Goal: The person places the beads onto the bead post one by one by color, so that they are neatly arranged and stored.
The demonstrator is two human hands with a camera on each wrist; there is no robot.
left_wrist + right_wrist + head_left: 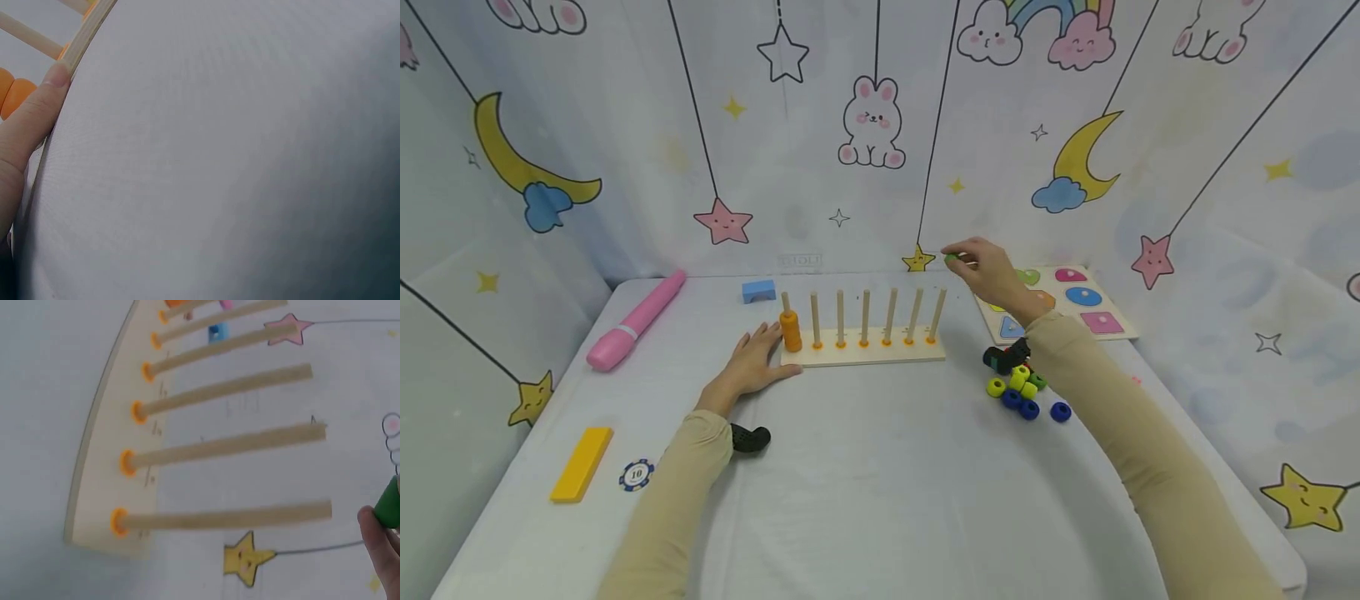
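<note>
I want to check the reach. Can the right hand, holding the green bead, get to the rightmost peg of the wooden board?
Probably yes. The right hand holds the green bead just above and beside the rightmost peg, which is bare, with nothing between them.

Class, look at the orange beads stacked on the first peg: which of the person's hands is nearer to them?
Left. The left hand rests on the table right beside the orange beads, against the board's end. The right hand holds a green bead above the far end.
</note>
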